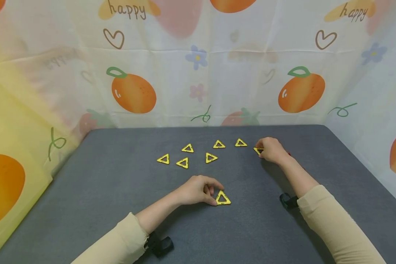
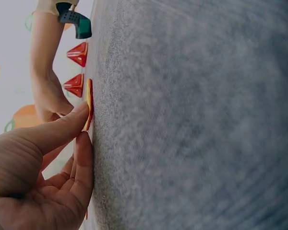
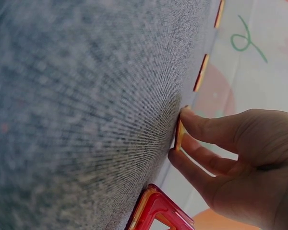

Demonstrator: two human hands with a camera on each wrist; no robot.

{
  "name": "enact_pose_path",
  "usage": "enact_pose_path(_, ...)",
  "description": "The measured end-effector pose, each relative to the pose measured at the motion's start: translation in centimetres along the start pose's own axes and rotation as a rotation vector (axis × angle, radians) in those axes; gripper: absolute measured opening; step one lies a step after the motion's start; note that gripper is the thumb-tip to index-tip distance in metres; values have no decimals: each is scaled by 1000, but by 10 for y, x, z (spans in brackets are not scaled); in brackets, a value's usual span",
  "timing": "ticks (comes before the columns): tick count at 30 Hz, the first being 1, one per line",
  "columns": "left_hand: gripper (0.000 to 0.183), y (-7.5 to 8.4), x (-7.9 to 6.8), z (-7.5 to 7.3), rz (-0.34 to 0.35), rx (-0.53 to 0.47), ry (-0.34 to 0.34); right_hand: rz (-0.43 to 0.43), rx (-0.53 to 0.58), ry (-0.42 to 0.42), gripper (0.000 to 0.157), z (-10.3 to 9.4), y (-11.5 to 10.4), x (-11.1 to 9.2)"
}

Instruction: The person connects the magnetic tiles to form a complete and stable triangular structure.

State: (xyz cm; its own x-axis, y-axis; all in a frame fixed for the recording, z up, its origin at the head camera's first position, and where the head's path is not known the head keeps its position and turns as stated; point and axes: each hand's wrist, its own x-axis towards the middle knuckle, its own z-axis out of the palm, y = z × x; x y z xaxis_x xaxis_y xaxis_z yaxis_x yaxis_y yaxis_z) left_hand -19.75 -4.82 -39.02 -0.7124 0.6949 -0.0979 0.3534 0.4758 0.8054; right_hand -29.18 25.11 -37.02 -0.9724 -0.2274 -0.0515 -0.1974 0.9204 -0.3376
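Near the middle of the dark table, my left hand (image 1: 198, 190) pinches a yellow triangular frame tile (image 1: 224, 203) between thumb and fingers, at its left side. The left wrist view catches this tile (image 2: 90, 91) almost edge-on, low over the table surface. Farther back on the right, my right hand (image 1: 271, 149) holds another yellow triangular tile (image 1: 256, 149), partly covered by the fingers. From the right wrist, that tile (image 3: 179, 136) appears edge-on between thumb and fingertips, tilted against the cloth-like surface.
Several more yellow triangular tiles (image 1: 211, 158) lie spread over the back of the grey table (image 1: 118, 190). Red triangular pieces (image 2: 78, 53) stand beside the right arm; one red frame (image 3: 153, 203) shows close to the right hand. A patterned curtain (image 1: 171, 88) hangs behind.
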Motion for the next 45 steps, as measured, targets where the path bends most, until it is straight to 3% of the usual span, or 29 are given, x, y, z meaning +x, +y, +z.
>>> enact_pose_path(15, 39, 1, 0, 1, -11, 15, 13, 9, -16, 48, 34, -1, -1, 0)
enact_pose_path(21, 39, 0, 0, 2, -16, 8, 15, 25, 34, 64, 34, -2, -5, -1)
enact_pose_path(30, 38, 1, 0, 4, -25, 18, 22, -44, 158, 95, 35, -7, -13, -8)
enact_pose_path(35, 38, 1, 2, 4, -26, 25, 22, -98, 228, 53, 35, -8, -23, -15)
enact_pose_path(45, 38, 2, 4, 3, -27, 34, 21, -192, 288, -127, 33, -3, -50, -35)
